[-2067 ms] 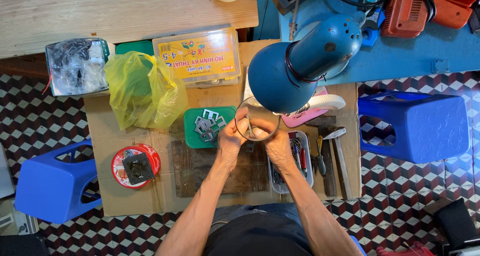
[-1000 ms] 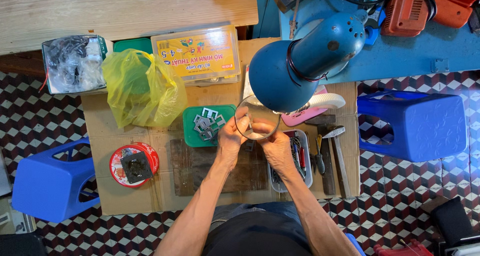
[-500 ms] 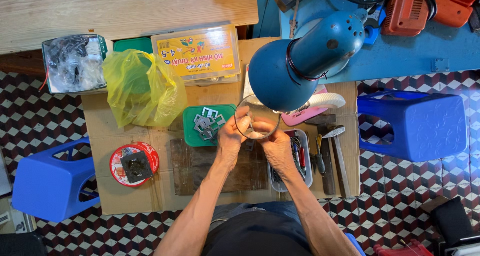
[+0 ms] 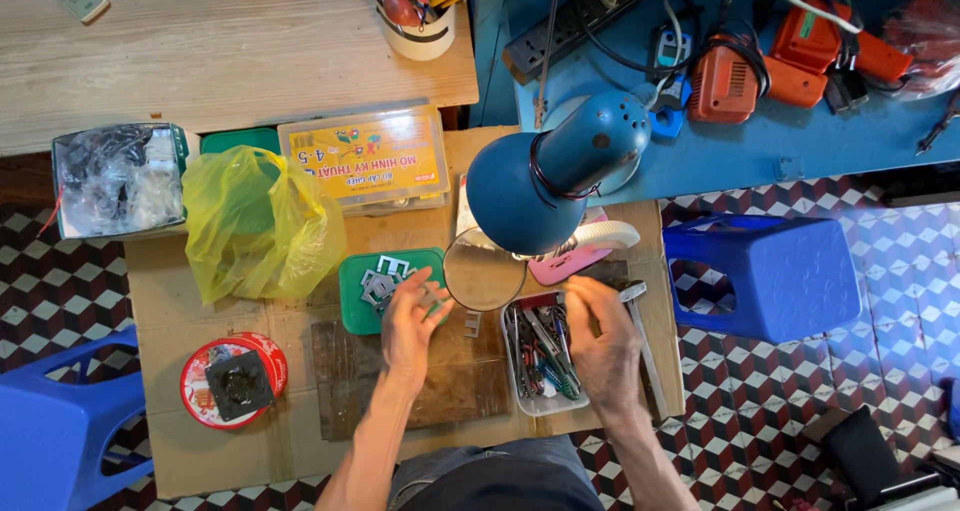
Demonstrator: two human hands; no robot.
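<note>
Hovering just left of the frame's centre, the left hand (image 4: 408, 321) had its fingers spread loosely, clamped on nothing, their tips over the right edge of a green tray (image 4: 358, 293) that held small grey metal pieces (image 4: 380, 279). The right hand (image 4: 605, 346) lay right of centre, fingers bent and gripping nothing that could be seen, its fingertips at the upper right corner of a clear tray of hand tools (image 4: 540, 356); a hammer (image 4: 640, 336) lay close beside it. Between the two hands, slightly higher, stood a round magnifying lens (image 4: 484, 269), and one small metal piece (image 4: 471, 323) lay on the dark wooden board (image 4: 455, 371) below it. A blue desk lamp (image 4: 555, 176) hung over the lens. Further left sat a yellow plastic bag (image 4: 255, 221), and at the lower left a red round tin (image 4: 232, 381).
</note>
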